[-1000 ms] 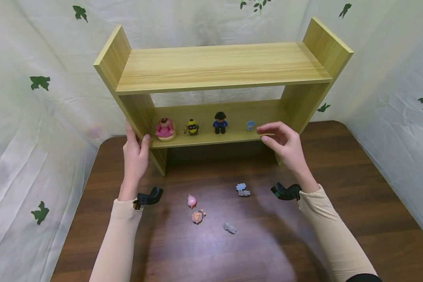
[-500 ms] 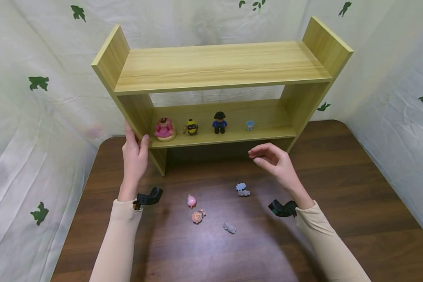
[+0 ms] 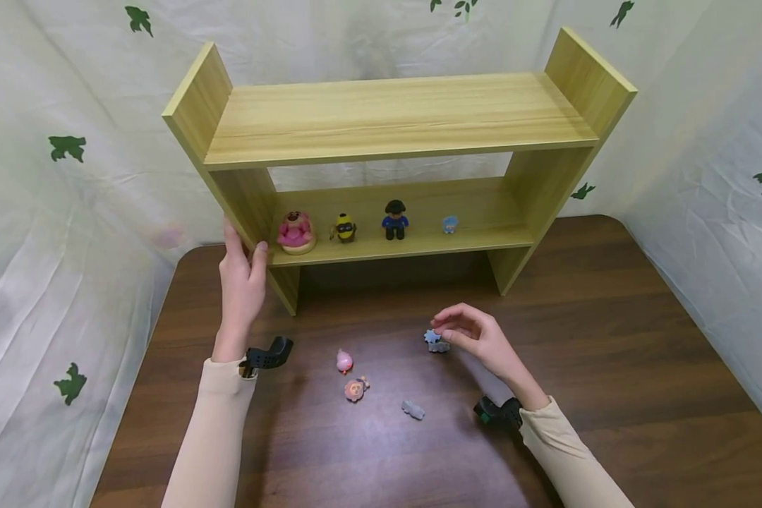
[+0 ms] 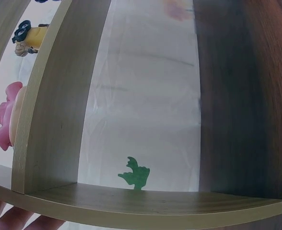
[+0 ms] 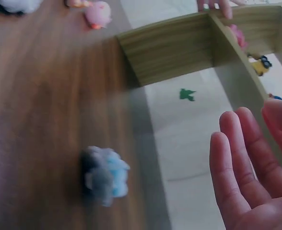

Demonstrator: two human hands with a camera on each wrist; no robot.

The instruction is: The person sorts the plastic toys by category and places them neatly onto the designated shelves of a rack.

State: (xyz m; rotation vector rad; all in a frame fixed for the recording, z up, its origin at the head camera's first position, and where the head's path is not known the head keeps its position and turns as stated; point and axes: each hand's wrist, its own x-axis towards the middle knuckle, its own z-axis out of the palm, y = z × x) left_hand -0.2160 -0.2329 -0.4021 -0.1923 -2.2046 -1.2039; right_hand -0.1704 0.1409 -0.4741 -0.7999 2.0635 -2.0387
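Note:
My left hand (image 3: 242, 282) grips the left side panel of the wooden shelf (image 3: 400, 113), thumb at its front edge and fingers along the outside. Just over a pale blue figurine (image 3: 431, 336) and a grey figurine (image 3: 439, 347) on the table hovers my right hand (image 3: 476, 336). Its fingers are loosely bent with nothing between them; in the right wrist view both figurines, blurred, lie apart from the fingers (image 5: 229, 167). On the middle board stand a pink bear figurine (image 3: 295, 233), a yellow figurine in goggles (image 3: 343, 228), a blue-shirted toy figure (image 3: 395, 220) and a small blue figurine (image 3: 449, 224).
Nearer on the brown table (image 3: 330, 458) lie a pink figurine (image 3: 344, 361), an orange lion-like figurine (image 3: 355, 390) and another grey figurine (image 3: 413, 409). White cloth (image 3: 51, 233) with green leaf shapes hangs behind and at the sides.
My right hand has come down from beside the small blue figurine on the shelf to the two figurines on the table. My left hand keeps its grip on the panel.

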